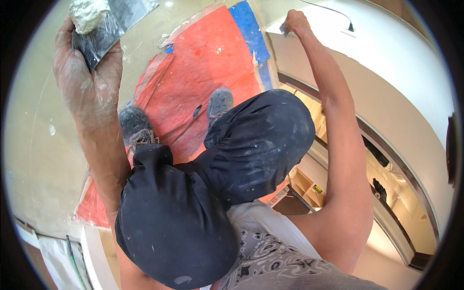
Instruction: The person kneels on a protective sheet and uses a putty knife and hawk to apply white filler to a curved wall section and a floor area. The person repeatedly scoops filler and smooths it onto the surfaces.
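Observation:
My left hand, dusted with white, is raised at the upper left. It grips a wide, flat grey metal blade, whose handle I cannot see. A thick heap of white putty sits on that blade, with smears around it. Stretched out to the upper right, my right hand is closed by the white wall. A small grey blade like a putty knife's sticks out of its fist; the rest is hidden by the fingers.
Red sheeting with a blue strip covers the floor under my dusty shoes. My knees are bent. A black cable hangs by the wall. A dark-edged wall opening and wooden compartments are at the right.

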